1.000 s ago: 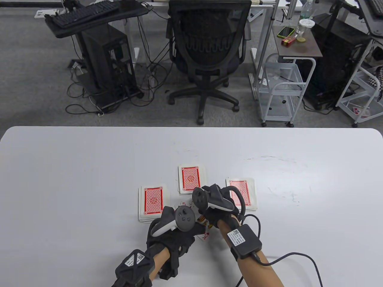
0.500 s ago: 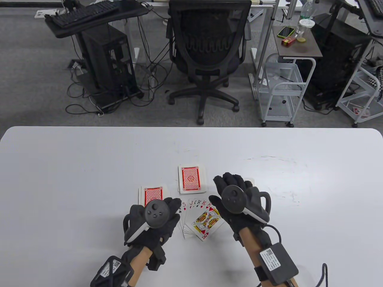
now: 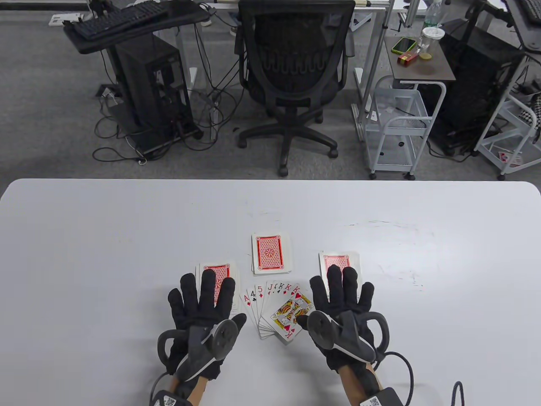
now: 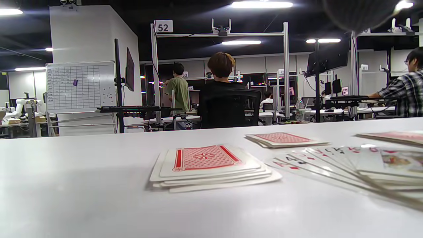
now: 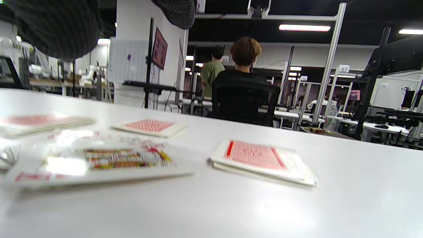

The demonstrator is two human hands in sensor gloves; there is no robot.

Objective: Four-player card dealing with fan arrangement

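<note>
Face-up fan (image 3: 277, 311) sat between both flat, empty hands near the table's (image 3: 84, 237) near edge; right hand (image 3: 344, 313) looked closer than left hand (image 3: 203, 313).

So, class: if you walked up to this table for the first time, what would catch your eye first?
Probably the face-up fan of playing cards near the table's front edge, kings and a jack showing. Two black-gloved hands, left hand and right hand, lie flat with fingers spread either side of it. Three red-backed face-down card piles sit behind: left pile, middle pile, right pile.
</note>
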